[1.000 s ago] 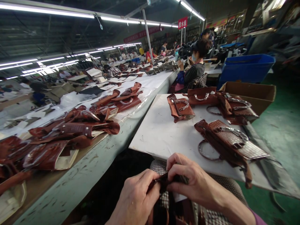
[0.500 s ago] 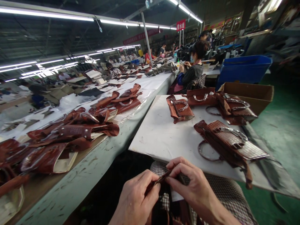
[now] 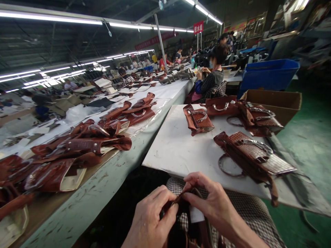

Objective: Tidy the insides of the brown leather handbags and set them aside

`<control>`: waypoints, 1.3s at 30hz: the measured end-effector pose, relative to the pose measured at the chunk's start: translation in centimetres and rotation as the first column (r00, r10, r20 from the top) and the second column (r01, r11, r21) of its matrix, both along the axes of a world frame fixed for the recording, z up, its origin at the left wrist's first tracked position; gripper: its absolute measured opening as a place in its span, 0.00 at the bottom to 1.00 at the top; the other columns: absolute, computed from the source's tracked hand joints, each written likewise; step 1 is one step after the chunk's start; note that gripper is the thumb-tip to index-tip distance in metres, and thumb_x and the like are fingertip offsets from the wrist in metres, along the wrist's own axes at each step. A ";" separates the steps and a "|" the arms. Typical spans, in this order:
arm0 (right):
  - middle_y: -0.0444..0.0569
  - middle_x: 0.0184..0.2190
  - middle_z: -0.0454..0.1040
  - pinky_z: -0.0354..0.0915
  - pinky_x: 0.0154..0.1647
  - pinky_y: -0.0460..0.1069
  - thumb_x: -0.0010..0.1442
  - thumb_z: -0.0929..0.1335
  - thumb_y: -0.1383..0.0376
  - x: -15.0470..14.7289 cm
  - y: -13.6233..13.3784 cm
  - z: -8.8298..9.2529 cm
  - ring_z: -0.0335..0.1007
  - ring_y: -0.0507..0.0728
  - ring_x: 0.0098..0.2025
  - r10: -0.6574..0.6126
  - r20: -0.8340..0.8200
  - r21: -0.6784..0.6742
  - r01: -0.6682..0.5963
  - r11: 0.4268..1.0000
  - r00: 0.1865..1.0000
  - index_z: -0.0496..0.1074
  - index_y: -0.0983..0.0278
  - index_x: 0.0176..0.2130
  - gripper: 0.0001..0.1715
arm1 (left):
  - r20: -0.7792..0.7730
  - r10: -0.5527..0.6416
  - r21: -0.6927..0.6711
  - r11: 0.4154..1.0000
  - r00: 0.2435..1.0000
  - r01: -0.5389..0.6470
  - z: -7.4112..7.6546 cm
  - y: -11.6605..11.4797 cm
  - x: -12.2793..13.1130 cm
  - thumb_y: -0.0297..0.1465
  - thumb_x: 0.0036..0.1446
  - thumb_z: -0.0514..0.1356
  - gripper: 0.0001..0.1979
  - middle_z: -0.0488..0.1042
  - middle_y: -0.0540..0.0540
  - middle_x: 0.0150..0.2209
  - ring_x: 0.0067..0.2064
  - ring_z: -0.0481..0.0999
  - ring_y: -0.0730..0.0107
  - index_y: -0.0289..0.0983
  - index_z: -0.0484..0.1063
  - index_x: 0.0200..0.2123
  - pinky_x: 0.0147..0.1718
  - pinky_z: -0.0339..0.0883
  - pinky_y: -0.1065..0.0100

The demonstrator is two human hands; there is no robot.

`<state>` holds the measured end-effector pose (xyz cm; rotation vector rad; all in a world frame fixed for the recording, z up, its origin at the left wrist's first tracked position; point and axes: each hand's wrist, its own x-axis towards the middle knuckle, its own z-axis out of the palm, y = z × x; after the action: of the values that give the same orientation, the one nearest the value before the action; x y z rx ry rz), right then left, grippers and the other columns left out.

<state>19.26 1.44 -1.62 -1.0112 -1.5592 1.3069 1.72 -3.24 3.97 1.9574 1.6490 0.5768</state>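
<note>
The strip [image 3: 178, 198] of brown leather is up over the lap, just off the near edge of the small counter [image 3: 168, 148]. The left hand [image 3: 154, 213] grasps it between thumb and bent fingers; the right hand [image 3: 207, 196] pinches it close beside, thumb below and fingertips above. Only a short length shows between them, so what the fingertips press is hidden. Below, a dark brown bag [image 3: 204, 232] lies on the checked trousers [image 3: 245, 206], with a white slip [image 3: 197, 215] near the right hand; whether the strip belongs to that bag, I cannot tell.

To work this edge well, I would let the left hand be the anchor and the right hand do the fine work. Short, even pinches close to the anchor should keep the leather from twisting; a wide gap would likely let it buckle. The bag's weight seems best left on the lap, so that it does not drag on the strip. Tilting the edge toward the overhead lights [image 3: 51, 19] may help, as the lap is in shadow. Elbows should stay clear of the handled bag [image 3: 258, 155] by the right edge of the small counter, whose strap hangs over the near edge.
</note>
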 end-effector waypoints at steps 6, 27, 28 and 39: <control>0.41 0.31 0.77 0.66 0.40 0.48 0.53 0.71 0.68 0.3 0.2 0.0 0.72 0.53 0.35 0.019 0.014 -0.034 -0.019 0.999 1.000 0.73 0.61 0.40 0.12 | 0.122 0.009 -0.079 0.997 0.993 0.000 0.6 0.2 0.2 0.29 0.61 0.57 0.04 0.74 0.48 0.37 0.37 0.74 0.69 0.39 0.71 0.35 0.38 0.68 0.73; 0.44 0.34 0.76 0.66 0.42 0.51 0.54 0.70 0.70 -0.4 1.1 -0.8 0.72 0.55 0.39 0.025 0.037 -0.005 -0.025 1.000 0.999 0.70 0.63 0.37 0.09 | 0.122 -0.094 -0.306 0.943 0.988 0.128 1.8 4.3 0.6 0.29 0.54 0.62 0.04 0.74 0.55 0.28 0.31 0.71 0.71 0.39 0.69 0.33 0.32 0.61 0.73; 0.45 0.37 0.75 0.65 0.45 0.52 0.54 0.70 0.69 -0.1 1.1 -0.7 0.71 0.56 0.42 0.000 0.072 0.035 -0.003 0.999 0.997 0.70 0.62 0.39 0.10 | 0.092 -0.122 -0.293 0.945 0.988 0.144 1.7 4.5 0.8 0.29 0.54 0.61 0.02 0.75 0.55 0.28 0.31 0.72 0.70 0.39 0.70 0.32 0.31 0.60 0.73; 0.46 0.29 0.76 0.70 0.36 0.48 0.69 0.56 0.51 2.5 -3.5 2.4 0.73 0.55 0.32 0.272 0.218 0.360 -0.336 0.870 0.937 0.76 0.58 0.35 0.26 | -0.223 -0.110 -0.137 0.987 0.969 0.081 1.5 5.4 0.3 0.29 0.57 0.57 0.05 0.73 0.54 0.25 0.29 0.71 0.71 0.40 0.70 0.29 0.30 0.57 0.72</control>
<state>21.73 -2.08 0.78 -0.6425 -2.0723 1.0663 2.01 2.16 5.47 2.0579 1.6697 0.2078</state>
